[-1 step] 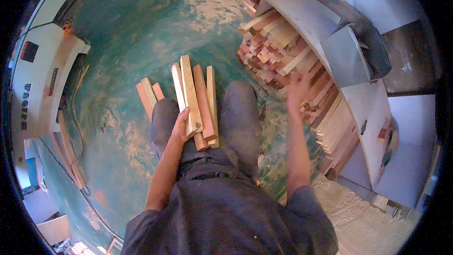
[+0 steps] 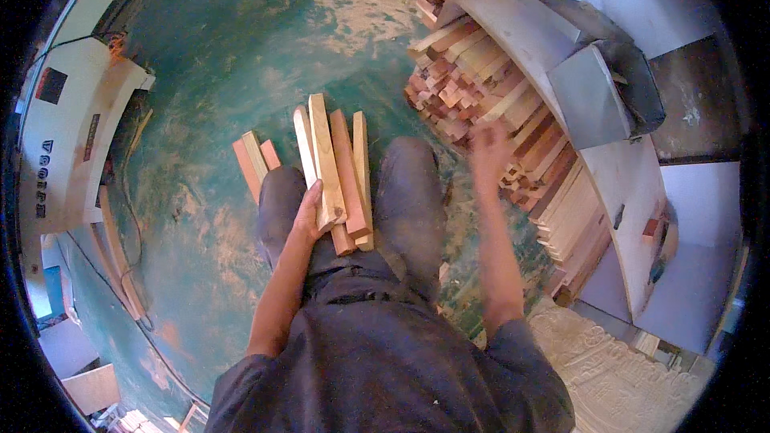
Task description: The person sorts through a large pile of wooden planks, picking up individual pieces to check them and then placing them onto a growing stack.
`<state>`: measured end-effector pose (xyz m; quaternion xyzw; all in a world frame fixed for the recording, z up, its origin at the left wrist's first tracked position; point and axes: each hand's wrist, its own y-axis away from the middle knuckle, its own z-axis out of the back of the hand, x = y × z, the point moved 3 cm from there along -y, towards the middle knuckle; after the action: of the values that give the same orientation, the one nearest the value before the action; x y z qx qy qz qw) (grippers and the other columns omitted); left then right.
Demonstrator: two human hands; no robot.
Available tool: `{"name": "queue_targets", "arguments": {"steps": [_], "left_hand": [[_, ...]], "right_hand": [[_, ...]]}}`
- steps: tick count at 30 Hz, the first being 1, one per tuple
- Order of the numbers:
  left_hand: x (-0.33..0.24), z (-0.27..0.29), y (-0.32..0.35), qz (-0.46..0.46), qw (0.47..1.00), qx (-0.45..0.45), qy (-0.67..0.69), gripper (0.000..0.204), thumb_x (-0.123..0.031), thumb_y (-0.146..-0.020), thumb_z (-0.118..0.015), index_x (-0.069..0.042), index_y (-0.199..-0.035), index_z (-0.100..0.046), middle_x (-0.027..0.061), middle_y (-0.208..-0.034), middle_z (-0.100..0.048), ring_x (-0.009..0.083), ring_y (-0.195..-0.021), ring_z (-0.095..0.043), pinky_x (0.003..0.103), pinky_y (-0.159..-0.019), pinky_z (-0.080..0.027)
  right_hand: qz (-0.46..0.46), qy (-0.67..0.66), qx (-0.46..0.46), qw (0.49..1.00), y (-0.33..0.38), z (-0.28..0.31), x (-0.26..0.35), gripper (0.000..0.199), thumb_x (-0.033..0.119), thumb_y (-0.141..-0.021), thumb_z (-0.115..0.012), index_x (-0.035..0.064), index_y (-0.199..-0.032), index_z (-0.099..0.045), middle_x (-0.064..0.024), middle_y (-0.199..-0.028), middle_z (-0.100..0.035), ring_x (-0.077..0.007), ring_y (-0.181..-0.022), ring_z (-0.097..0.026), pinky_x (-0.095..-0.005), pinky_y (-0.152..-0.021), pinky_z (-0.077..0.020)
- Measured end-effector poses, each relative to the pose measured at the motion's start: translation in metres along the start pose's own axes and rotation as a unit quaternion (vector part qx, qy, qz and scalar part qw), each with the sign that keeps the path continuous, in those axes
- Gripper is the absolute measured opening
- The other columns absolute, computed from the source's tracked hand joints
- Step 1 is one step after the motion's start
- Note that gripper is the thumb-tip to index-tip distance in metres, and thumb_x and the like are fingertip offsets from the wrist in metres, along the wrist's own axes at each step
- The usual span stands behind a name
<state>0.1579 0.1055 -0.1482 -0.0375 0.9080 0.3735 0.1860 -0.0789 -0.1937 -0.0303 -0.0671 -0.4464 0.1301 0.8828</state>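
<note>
Left hand closed around a bundle of wooden sticks resting across the lap, ends pointing forward over the green floor. Right hand blurred, fingers spread, empty, at the stacked wood pile under the white bench. Three loose sticks lie beside the left knee.

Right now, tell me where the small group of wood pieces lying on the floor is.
In the head view, the three short wood pieces lie on the green floor, left of the person's left knee and of the bundle of wood sticks gripped by the left hand.
</note>
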Motion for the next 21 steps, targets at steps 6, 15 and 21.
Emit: {"name": "queue_targets", "arguments": {"steps": [6,15,21], "left_hand": [[0.001,0.006,-0.004,-0.030,0.999,0.029,-0.026,0.050,-0.042,-0.090,-0.060,-0.009,-0.126,-0.051,0.0075,-0.108,-0.064,0.0235,-0.091,-0.065,0.040,-0.075,-0.057],[-0.007,0.004,0.004,-0.042,0.997,0.039,0.056,0.048,-0.037,-0.092,-0.059,-0.006,-0.127,-0.050,0.0102,-0.111,-0.063,0.0265,-0.096,-0.064,0.042,-0.080,-0.056],[-0.009,-0.009,0.003,-0.035,0.999,0.021,0.000,0.044,-0.033,-0.091,-0.059,-0.006,-0.125,-0.050,0.0097,-0.104,-0.062,0.0245,-0.090,-0.064,0.041,-0.074,-0.057]], "right_hand": [[-0.056,-0.062,0.402,0.912,0.115,-0.123,0.089,0.070,0.037,-0.082,-0.069,-0.0064,-0.132,-0.045,-0.0265,-0.119,-0.059,-0.0369,-0.110,-0.058,-0.0420,-0.095,-0.0451],[-0.368,-0.271,0.475,0.752,0.153,-0.162,0.079,0.054,0.029,-0.081,-0.072,-0.0062,-0.118,-0.055,-0.0136,-0.109,-0.064,-0.0234,-0.093,-0.066,-0.0342,-0.074,-0.0535],[-0.443,-0.372,0.464,0.671,0.143,-0.144,0.082,0.041,0.028,-0.081,-0.070,0.0012,-0.110,-0.062,-0.0100,-0.104,-0.065,-0.0185,-0.090,-0.064,-0.0311,-0.071,-0.0530]]}}
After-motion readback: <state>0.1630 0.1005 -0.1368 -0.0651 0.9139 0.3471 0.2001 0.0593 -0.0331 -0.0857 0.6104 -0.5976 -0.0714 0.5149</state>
